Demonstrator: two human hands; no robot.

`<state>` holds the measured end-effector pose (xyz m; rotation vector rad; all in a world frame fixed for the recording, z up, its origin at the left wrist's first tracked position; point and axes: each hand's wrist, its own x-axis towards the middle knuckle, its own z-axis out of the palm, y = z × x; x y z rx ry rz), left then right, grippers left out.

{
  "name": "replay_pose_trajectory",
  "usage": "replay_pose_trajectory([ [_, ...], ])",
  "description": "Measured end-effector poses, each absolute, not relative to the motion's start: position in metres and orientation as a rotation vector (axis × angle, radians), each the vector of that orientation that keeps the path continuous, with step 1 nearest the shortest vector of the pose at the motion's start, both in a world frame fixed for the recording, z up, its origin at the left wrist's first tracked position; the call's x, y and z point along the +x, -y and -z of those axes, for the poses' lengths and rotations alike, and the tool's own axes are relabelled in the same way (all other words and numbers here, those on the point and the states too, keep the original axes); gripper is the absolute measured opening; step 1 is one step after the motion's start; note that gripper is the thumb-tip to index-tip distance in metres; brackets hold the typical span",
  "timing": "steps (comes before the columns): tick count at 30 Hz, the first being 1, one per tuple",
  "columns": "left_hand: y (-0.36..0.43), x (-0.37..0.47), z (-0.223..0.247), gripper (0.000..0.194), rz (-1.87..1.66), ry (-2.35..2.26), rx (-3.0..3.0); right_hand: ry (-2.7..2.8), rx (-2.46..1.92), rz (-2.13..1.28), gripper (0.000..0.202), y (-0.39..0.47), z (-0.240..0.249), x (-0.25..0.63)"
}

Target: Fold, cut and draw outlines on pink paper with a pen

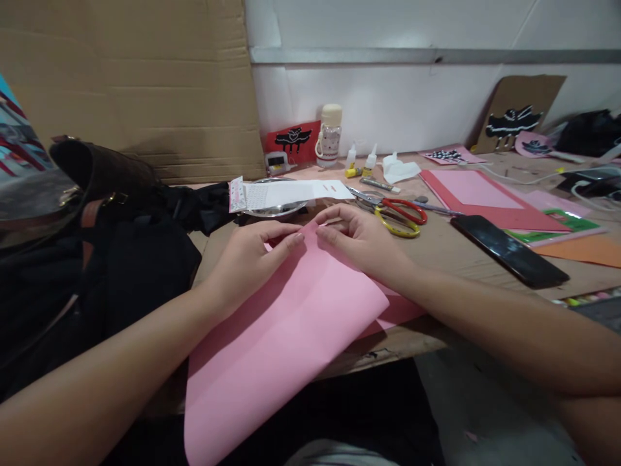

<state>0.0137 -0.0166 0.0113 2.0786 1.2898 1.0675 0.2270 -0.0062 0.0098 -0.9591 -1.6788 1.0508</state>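
A large pink sheet of paper curves down from my fingers over the table's front edge toward my lap. At its far corner my left hand pinches it between thumb and fingers. Close beside, my right hand pinches the same corner, the fingertips of both hands nearly meeting. Under the sheet, to the right, part of another pink-red sheet shows on the table. Scissors with red and yellow handles lie just beyond my right hand.
A black phone lies on the right, near coloured sheets. Behind stand a bottle and small glue bottles. A white printed strip lies over a round metal dish. Dark bags crowd the left.
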Motion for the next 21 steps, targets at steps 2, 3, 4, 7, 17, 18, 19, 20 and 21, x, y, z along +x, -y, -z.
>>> replay_pose_trajectory([
  [2, 0.017, 0.014, -0.010, 0.029, -1.061, -1.287, 2.113, 1.660, -0.973, -1.053, 0.006, 0.006, -0.011, 0.227],
  [3, 0.017, 0.013, -0.010, 0.029, -1.060, -1.286, 2.125, 1.656, -0.971, -1.058, 0.006, 0.005, -0.011, 0.227],
  [4, 0.017, 0.013, -0.010, 0.029, -1.058, -1.285, 2.134, 1.655, -0.964, -1.064, 0.005, 0.005, -0.011, 0.227],
  [7, 0.017, 0.013, -0.009, 0.028, -1.058, -1.287, 2.137, 1.674, -0.929, -1.102, 0.014, 0.002, -0.010, 0.229],
  [17, 0.017, 0.012, -0.009, 0.027, -1.054, -1.275, 2.147, 1.655, -0.855, -1.218, 0.037, -0.007, -0.002, 0.233],
  [18, 0.017, 0.012, -0.009, 0.027, -1.054, -1.274, 2.151, 1.647, -0.843, -1.228, 0.038, -0.007, -0.002, 0.233],
  [19, 0.017, 0.012, -0.009, 0.026, -1.054, -1.274, 2.153, 1.642, -0.837, -1.240, 0.039, -0.008, -0.002, 0.233],
  [20, 0.017, 0.012, -0.010, 0.026, -1.054, -1.272, 2.155, 1.643, -0.835, -1.254, 0.038, -0.008, -0.001, 0.233],
  [21, 0.017, 0.012, -0.010, 0.026, -1.055, -1.270, 2.156, 1.645, -0.835, -1.267, 0.037, -0.009, -0.001, 0.233],
])
